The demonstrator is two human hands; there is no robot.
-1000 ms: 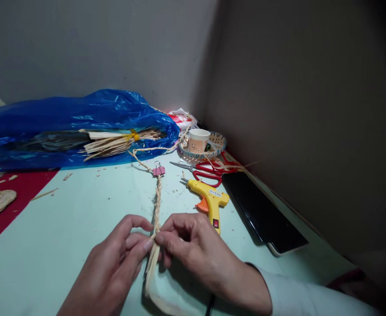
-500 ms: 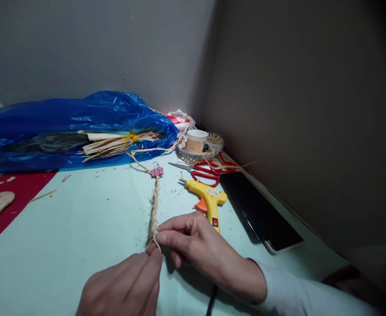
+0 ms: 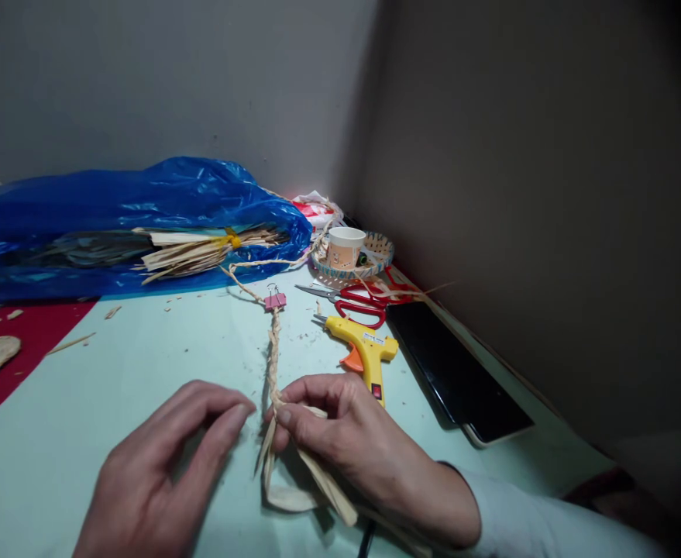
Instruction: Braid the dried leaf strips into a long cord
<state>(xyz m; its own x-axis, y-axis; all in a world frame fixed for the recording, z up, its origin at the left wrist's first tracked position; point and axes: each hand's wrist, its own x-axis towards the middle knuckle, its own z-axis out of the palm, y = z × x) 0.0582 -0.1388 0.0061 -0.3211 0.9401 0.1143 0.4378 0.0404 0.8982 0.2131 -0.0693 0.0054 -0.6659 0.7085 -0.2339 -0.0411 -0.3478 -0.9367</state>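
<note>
A braid of pale straw-like strips [image 3: 273,364] runs toward me from a pink binder clip [image 3: 275,301]. At its near end my right hand [image 3: 345,434] pinches the braid between thumb and fingers. Loose flat strips [image 3: 294,498] hang below that grip, some spreading left and others down to the right. Just left of the braid is my left hand [image 3: 166,457], apart from it, fingers loosely curved and nothing visible in them. The right hand partly hides the handle of a yellow glue gun [image 3: 369,349].
Red-handled scissors [image 3: 360,304] and a dark phone or tablet [image 3: 462,372] lie at right. Behind them a paper cup [image 3: 345,248] stands in a woven basket [image 3: 383,252]. A blue plastic bag [image 3: 201,186] with a tied straw bundle [image 3: 194,256] lies at the back left.
My left hand has let go of the strips and moved left, away from the braid. The loose strips now show below my right hand, which keeps its pinch.
</note>
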